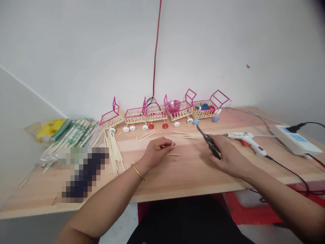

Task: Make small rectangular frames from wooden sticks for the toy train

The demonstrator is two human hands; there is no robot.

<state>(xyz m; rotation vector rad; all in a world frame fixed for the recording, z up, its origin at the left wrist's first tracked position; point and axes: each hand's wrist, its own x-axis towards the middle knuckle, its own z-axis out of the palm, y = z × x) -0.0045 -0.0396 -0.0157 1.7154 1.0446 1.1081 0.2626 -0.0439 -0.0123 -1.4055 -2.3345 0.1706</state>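
Observation:
My left hand is closed in a pinch above the table, with a small piece of wooden stick between thumb and fingertips. A short cut stick lies just below those fingertips. On the right, my right hand is closed around a pair of pliers with dark handles; the jaws point away toward the carts. Thin loose sticks lie between the hands. Behind them stands a row of small stick carts with pink rims and bottle-cap wheels.
A white glue gun lies right of my right hand, its cord trailing over the table edge. Farther right sits a white power box. Loose long sticks, wrapped chopsticks and a yellow bag are on the left.

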